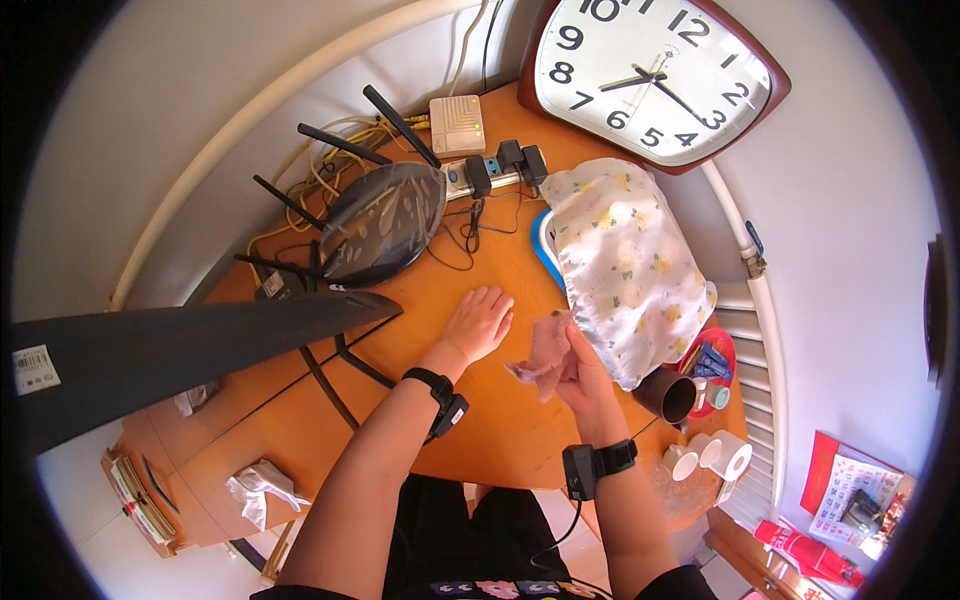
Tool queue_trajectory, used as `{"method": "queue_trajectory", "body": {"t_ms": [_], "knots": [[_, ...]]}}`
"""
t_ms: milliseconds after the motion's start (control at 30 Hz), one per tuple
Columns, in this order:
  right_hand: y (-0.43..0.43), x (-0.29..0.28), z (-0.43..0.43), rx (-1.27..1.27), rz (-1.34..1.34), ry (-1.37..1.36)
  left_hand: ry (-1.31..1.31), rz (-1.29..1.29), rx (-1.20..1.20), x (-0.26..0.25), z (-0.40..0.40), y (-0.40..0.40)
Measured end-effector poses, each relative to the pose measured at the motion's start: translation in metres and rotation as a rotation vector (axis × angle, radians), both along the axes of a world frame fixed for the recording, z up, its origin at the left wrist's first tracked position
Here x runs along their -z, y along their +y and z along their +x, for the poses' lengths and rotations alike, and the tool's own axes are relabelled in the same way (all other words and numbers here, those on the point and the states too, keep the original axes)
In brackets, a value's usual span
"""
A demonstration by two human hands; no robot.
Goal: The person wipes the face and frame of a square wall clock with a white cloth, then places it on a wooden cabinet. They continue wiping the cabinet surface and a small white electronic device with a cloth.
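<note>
My right hand grips a crumpled pink cloth, which hangs out past the fingers to the left. Palm down, my left hand rests on the orange-brown wooden table with fingers stretched forward, holding nothing. Just beyond the right hand lies a white satiny cover with yellow flowers, draped over something whose blue edge shows at the left. Up and left of the left hand sits a black router with several antennas, wrapped in clear plastic.
A white power strip with black adapters and a small white network box stand behind. The wall clock leans at the back. A dark cup, red tray, white mugs and toilet roll sit right. A monitor juts in left.
</note>
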State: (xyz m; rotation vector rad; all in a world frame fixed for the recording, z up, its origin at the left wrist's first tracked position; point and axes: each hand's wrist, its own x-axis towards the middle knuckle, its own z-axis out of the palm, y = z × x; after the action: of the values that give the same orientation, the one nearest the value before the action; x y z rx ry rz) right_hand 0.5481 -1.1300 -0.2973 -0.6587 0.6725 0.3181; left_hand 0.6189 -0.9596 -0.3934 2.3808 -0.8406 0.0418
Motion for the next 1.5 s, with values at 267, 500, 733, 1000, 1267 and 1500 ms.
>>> {"method": "queue_trajectory", "body": {"t_ms": [267, 500, 733, 1000, 1267, 1500], "knots": [[-0.012, -0.015, 0.02, 0.005, -0.007, -0.159, 0.175, -0.442, -0.191, -0.037, -0.001, 0.008], [-0.033, -0.023, 0.084, -0.2, 0.013, -0.634, 0.212, -0.454, -0.455, -0.07, 0.015, 0.024], [-0.039, 0.005, 0.076, 0.066, -0.322, -0.197, 0.412, -0.418, -0.573, -0.062, -0.006, 0.04], [-0.006, 0.019, 0.043, -0.129, -0.247, -0.126, 0.514, -0.523, -0.47, -0.076, -0.029, -0.01], [-0.003, 0.015, 0.067, -0.013, -0.305, -0.154, 0.458, -0.594, -0.398, -0.097, 0.007, -0.034], [-0.014, 0.022, 0.08, -0.04, -0.337, -0.243, 0.044, -0.275, -0.674, -0.096, 0.14, -0.024]]}}
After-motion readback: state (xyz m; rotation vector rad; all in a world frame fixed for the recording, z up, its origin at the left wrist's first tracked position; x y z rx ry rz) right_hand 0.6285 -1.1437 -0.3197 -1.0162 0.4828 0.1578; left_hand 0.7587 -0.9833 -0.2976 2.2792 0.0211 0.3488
